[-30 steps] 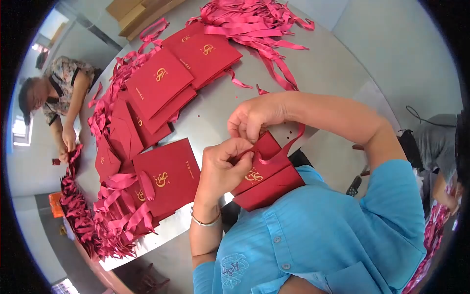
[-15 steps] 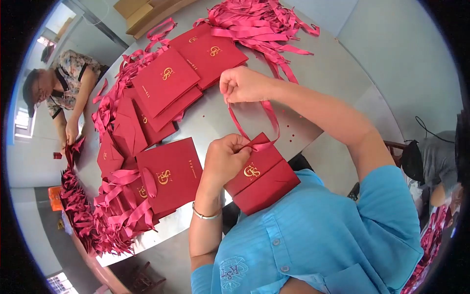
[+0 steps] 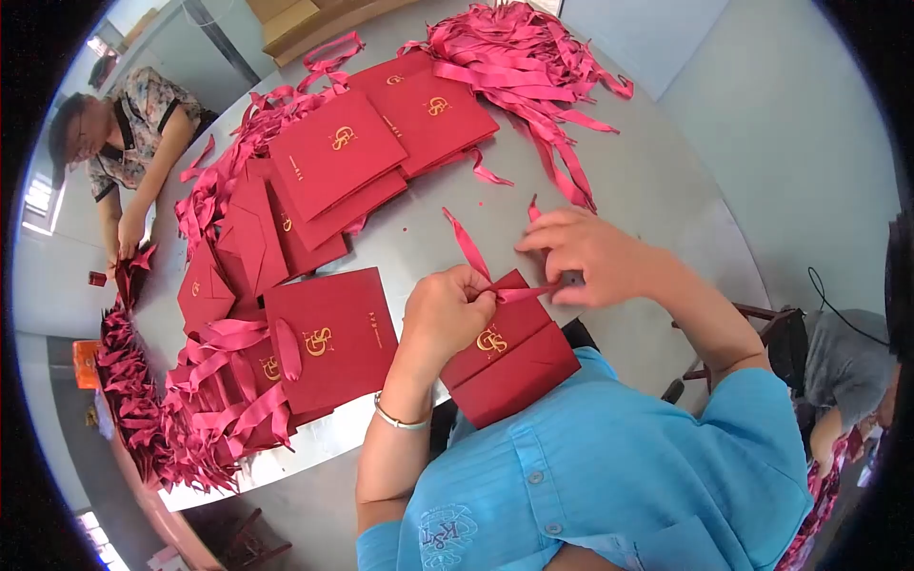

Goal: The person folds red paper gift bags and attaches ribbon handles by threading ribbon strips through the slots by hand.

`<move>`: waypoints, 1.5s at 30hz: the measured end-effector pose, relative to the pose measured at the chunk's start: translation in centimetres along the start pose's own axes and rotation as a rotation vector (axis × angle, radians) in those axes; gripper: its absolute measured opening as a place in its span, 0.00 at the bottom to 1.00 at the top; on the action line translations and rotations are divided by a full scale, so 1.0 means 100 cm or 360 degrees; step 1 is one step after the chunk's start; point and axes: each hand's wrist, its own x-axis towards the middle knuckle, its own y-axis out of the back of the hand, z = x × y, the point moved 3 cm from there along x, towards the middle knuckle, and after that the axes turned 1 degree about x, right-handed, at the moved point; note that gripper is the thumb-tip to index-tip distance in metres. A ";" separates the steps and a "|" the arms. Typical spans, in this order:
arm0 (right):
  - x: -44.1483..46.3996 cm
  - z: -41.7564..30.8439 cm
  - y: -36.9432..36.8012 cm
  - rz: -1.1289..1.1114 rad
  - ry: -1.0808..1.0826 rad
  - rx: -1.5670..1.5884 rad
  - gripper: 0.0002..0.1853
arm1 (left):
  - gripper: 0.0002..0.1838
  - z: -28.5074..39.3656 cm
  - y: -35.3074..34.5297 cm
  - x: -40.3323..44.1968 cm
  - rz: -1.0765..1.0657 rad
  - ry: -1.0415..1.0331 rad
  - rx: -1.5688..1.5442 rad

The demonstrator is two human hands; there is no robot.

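Note:
A red paper gift bag [image 3: 509, 366] with gold lettering rests tilted against the front of my blue shirt. At its top edge my left hand [image 3: 446, 319] is closed, pinching a pink ribbon [image 3: 519, 294] between thumb and finger. One loose ribbon end sticks up above that hand. My right hand [image 3: 600, 257] is to the right of the bag, its fingers curled around the stretch of ribbon that runs across from my left hand. Another ribbon tip shows above the right fingers. Their exact grip is partly hidden.
Flat red bags [image 3: 338, 152] lie stacked on the metal table [image 3: 647, 181], with another bag [image 3: 333, 333] left of my hand. A heap of pink ribbons [image 3: 524, 48] is at the back. Finished-looking bags line the left edge. A co-worker [image 3: 143, 143] handles ribbon across the table.
My right hand has come down and to the right, closer to the bag. The ribbon loop is gone; one end now stands loose and a short stretch runs sideways. My left hand keeps its pinch.

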 end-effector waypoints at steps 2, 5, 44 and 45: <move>-0.001 -0.005 0.010 0.0021 0.0017 -0.0062 0.10 | 0.05 -0.002 -0.001 0.001 0.0005 0.0028 -0.0012; 0.000 -0.016 0.030 -0.0067 -0.0170 -0.0018 0.10 | 0.06 0.000 0.000 0.000 0.0047 0.0020 0.0090; 0.016 -0.039 0.010 0.0523 -0.0389 0.1550 0.09 | 0.12 0.001 0.012 -0.009 -0.0071 -0.0190 -0.0047; 0.016 -0.037 0.009 0.0668 -0.0258 0.1775 0.10 | 0.12 0.002 0.012 -0.009 -0.0067 -0.0202 -0.0053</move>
